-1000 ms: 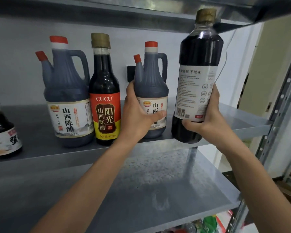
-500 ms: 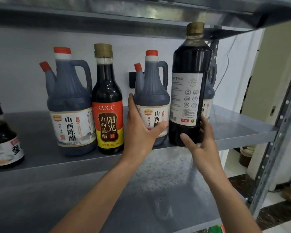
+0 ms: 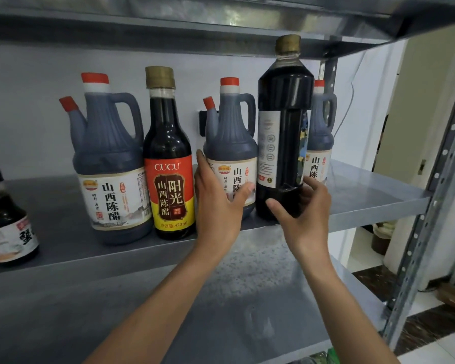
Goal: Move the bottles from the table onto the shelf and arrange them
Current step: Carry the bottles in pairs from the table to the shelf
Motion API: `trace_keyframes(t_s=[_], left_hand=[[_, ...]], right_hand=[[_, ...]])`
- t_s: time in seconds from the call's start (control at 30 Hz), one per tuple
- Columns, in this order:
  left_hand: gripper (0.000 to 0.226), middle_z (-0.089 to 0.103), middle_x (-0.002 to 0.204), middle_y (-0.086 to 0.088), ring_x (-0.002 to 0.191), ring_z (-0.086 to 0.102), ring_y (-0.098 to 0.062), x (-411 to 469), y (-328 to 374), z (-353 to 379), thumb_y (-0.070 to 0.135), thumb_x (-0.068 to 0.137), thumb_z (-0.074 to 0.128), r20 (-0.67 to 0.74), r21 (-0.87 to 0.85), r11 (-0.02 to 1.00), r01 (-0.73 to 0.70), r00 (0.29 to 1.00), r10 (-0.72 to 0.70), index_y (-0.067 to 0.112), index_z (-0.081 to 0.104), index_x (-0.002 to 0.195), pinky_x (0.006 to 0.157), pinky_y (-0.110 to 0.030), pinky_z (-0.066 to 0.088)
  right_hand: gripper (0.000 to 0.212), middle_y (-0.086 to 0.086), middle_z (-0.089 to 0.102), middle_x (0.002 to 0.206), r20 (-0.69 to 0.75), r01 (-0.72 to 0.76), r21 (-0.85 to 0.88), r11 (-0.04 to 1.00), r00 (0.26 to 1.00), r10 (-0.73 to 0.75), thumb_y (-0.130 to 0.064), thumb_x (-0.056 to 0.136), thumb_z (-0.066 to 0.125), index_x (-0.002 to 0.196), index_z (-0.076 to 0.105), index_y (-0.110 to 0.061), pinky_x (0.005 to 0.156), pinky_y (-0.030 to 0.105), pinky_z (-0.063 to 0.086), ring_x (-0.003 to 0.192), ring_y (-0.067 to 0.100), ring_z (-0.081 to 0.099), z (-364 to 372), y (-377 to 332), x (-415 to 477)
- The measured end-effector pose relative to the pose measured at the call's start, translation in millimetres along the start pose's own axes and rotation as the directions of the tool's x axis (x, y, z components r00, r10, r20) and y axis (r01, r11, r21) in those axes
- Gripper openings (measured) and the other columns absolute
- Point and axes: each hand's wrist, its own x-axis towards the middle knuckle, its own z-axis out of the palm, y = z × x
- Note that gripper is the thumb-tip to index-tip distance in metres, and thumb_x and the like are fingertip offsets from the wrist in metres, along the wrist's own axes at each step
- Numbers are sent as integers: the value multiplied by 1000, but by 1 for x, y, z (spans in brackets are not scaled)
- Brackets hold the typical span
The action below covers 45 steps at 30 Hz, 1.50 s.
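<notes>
A tall dark bottle [image 3: 284, 132] with a gold cap stands on the grey shelf [image 3: 365, 187], and my right hand [image 3: 300, 208] grips its base. My left hand [image 3: 218, 200] holds the lower part of the middle vinegar jug [image 3: 230, 143] with a red cap. Left of it stand a CUCU bottle [image 3: 170, 166] with a red and yellow label and a larger vinegar jug [image 3: 108, 158]. Another jug [image 3: 319, 137] is partly hidden behind the tall bottle.
A small dark bottle [image 3: 5, 222] stands at the shelf's far left. A shelf board [image 3: 168, 27] runs just above the bottle caps. A lower grey shelf [image 3: 221, 311] lies under my arms. The perforated metal upright [image 3: 436, 200] stands at the right.
My right hand moved the tall bottle left and down onto the shelf beside the middle jug, and turned it so the label's side faces me. My left hand stayed on the jug.
</notes>
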Motion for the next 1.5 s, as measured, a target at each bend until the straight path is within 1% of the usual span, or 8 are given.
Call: trace_keyframes(t_s=[0.17, 0.43, 0.57, 0.83, 1.0, 1.23, 1.37, 1.5], left_hand=[[100, 10, 159, -7, 146, 15, -19, -1, 2, -4, 25, 86, 66, 44, -25, 1000, 8, 999, -7, 12, -10, 150, 115, -43, 28], [92, -13, 158, -17, 146, -7, -27, -65, -10, -19, 29, 92, 56, 191, 458, 832, -313, 949, 252, 7, -11, 150, 119, -39, 6], [85, 9, 157, -21, 145, 10, -35, -115, -45, -26, 31, 83, 68, 393, 526, 658, -539, 840, 374, 6, 20, 149, 116, -47, 15], [75, 36, 149, -13, 136, 38, -34, -247, -132, -37, 29, 72, 79, 843, 189, 608, -771, 446, 302, 14, 47, 138, 107, -51, 34], [74, -23, 155, -11, 143, -19, -34, -341, -146, -52, 35, 97, 39, 960, -105, 524, -845, 51, 274, 17, -9, 151, 114, -49, -11], [72, -37, 148, -10, 138, -29, -32, -465, -81, -116, 43, 101, 25, 755, -619, 343, -707, -416, 506, 22, -33, 140, 112, -49, -17], [71, -33, 151, -8, 133, -34, -30, -535, -31, -167, 43, 102, 22, 577, -786, 194, -588, -582, 573, 22, -34, 140, 109, -47, -21], [74, -26, 155, -8, 137, -29, -29, -606, 20, -232, 42, 102, 28, 408, -890, 82, -449, -703, 583, 19, -28, 143, 108, -45, -21]], right_hand=[[80, 13, 49, 118, -180, 22, -268, 963, 981, -73, -32, 60, 87, 123, 45, -6, 93, 40, 43, 108, 31, 51, 23, -10, -2], [61, 15, 44, 135, -86, 109, -435, 894, 983, -162, -36, 89, 59, 139, 39, -7, 107, 36, 30, 126, 29, 39, 11, 2, -36], [54, 11, 37, 147, 5, 128, -685, 718, 985, -171, -47, 94, 36, 140, 42, -18, 114, 48, 18, 137, 28, 27, -15, 27, -108], [54, 9, 41, 147, -178, -261, -936, 238, 930, 322, -49, 90, 32, 134, 52, -25, 108, 56, 31, 133, 35, 39, -66, 51, -318], [58, 13, 43, 145, -520, -586, -810, -33, 691, 503, -53, 93, 25, 128, 59, -22, 103, 60, 35, 132, 37, 39, -94, 9, -465], [87, 17, 34, 149, -900, -868, -351, -352, 208, 383, -63, 88, -7, 134, 52, -19, 107, 59, 27, 134, 41, 37, -115, -113, -642], [60, 7, -3, 158, -968, -880, -23, -475, -99, 230, -57, 94, 19, 148, 19, -30, 117, 49, 4, 145, 29, 2, -115, -169, -745], [60, 6, 2, 157, -954, -853, 215, -476, -288, 86, -56, 94, 34, 147, 20, -31, 116, 45, 6, 144, 28, 5, -108, -224, -827]])
